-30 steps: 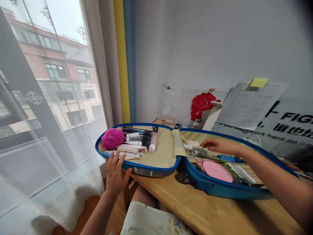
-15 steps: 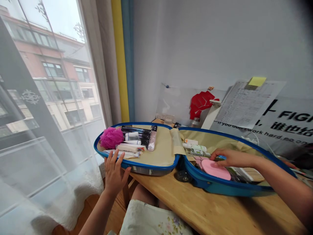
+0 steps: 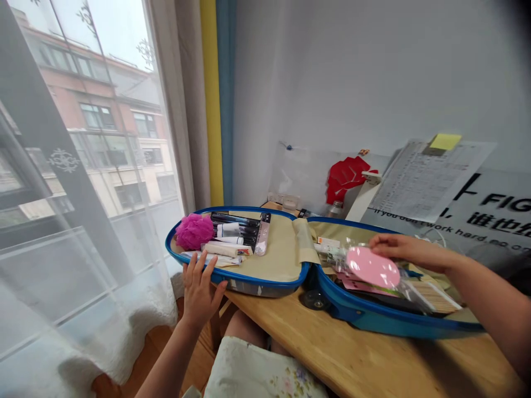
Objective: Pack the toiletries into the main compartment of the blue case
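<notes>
A small blue suitcase [image 3: 265, 284] lies open on a wooden table [image 3: 357, 359]. My left hand [image 3: 199, 292] rests with fingers spread against the front rim of its left half. That half holds a pink bath puff [image 3: 193, 231], black boxes and several tubes [image 3: 229, 250]. My right hand [image 3: 392, 246] is over the right half, fingers pinched on a clear plastic pouch holding a round pink item [image 3: 372, 267], lifted above the other things in that half. A wooden comb [image 3: 433, 297] lies in the right half near the pouch.
A sheer curtain [image 3: 74, 221] and window fill the left. Against the wall behind the case stand a red paper cutout [image 3: 347, 177], printed sheets [image 3: 423, 179] and a lettered poster [image 3: 493, 213]. A floral cloth [image 3: 257, 373] covers my lap below the table edge.
My right hand has closed on the pouch with the pink round item and raised it out of the right half of the case. My left hand stays on the rim.
</notes>
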A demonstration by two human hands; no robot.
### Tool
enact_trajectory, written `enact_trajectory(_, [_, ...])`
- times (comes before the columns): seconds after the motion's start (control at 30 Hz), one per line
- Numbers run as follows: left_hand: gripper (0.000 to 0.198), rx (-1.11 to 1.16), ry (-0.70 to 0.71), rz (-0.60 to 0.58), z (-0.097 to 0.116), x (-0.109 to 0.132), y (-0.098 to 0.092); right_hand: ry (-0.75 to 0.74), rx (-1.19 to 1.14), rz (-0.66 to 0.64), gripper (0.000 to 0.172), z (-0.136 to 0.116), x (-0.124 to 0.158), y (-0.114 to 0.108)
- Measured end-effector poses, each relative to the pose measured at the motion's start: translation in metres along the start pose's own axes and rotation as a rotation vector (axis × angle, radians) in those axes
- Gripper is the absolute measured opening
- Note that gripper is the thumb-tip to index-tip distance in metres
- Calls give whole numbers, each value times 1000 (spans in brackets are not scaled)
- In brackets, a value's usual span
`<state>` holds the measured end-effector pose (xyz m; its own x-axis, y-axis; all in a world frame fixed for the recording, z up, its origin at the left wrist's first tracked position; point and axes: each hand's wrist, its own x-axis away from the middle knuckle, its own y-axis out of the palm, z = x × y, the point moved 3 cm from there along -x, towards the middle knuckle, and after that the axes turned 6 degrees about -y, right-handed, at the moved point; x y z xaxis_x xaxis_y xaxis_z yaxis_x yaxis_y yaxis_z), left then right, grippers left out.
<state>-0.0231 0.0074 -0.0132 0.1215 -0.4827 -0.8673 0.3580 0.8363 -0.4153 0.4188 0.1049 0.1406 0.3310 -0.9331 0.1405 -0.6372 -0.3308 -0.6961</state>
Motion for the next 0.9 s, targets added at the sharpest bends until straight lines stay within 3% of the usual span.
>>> enact_trajectory(0.1, [58,-8,-6,-6,0,0,0,-56,-73,96,54,-32,-16,-3])
enact_trajectory(0.17, [58,-9,-1,-6,0,0,0,-100,-98,87,57,-57,-32,9])
enact_trajectory(0.33, [58,-12,25,4,1,-2,-1,-157,-72,-128,39,-109,-78,82])
enact_trajectory(0.43, [58,-21,25,4,1,-2,-1,-166,-1,-237,29,-121,-100,129])
enact_trajectory(0.53, [58,-24,25,0,0,-1,0,-185,106,-306,25,-122,-112,161])
enact_trajectory(0.63, [58,-29,14,-7,0,0,1,-250,213,-343,26,-124,-111,173])
enact_trajectory(0.9, [59,-31,22,6,1,0,0,-517,339,-545,48,-136,-89,168])
